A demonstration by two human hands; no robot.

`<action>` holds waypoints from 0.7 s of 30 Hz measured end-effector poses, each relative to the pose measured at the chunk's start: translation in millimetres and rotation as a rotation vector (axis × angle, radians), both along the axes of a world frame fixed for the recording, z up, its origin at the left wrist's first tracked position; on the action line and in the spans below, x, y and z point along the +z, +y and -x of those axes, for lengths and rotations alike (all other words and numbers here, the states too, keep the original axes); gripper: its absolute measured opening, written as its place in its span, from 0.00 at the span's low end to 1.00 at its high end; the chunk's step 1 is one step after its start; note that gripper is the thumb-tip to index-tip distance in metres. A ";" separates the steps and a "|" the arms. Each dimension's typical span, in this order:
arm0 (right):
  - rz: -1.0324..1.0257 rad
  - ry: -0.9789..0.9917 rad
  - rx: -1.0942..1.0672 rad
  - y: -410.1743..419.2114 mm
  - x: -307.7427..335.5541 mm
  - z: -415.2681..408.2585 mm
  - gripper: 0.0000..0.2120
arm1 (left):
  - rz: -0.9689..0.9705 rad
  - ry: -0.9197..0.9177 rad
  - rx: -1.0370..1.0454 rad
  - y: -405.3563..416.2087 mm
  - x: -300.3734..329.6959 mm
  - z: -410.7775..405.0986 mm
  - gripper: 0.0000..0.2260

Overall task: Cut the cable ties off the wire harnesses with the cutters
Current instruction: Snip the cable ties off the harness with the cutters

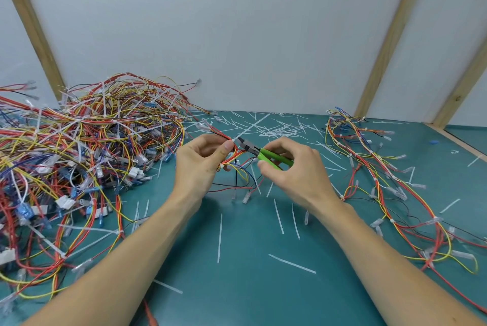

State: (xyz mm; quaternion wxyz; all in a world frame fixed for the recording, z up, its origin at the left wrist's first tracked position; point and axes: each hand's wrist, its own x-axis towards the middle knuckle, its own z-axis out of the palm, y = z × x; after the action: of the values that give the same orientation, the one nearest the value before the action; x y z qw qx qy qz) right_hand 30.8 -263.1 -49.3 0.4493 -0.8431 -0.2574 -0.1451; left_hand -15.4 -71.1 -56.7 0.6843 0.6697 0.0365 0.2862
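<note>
My left hand pinches a small wire harness of red, yellow, blue and black wires, held above the green mat in the middle. A white cable tie sits on the harness just past my thumb tip. My right hand grips the green-handled cutters. Their metal jaws point left and sit at that tie. A second white tie wraps the harness lower down by my left fingers.
A big tangled heap of tied harnesses fills the left side. Looser harnesses lie spread on the right. Several cut white tie pieces litter the green mat. White wall panels with wooden battens stand behind.
</note>
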 end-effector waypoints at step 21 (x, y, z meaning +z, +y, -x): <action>0.038 -0.024 0.017 -0.7 1.7 2.2 0.13 | 0.024 0.017 0.001 0.9 0.5 -0.5 0.03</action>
State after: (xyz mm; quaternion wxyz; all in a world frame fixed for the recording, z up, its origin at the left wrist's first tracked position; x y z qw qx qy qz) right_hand 28.6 -263.7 -47.6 0.4313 -0.8475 -0.2727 -0.1466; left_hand -14.9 -70.2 -56.2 0.6920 0.6637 0.0459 0.2802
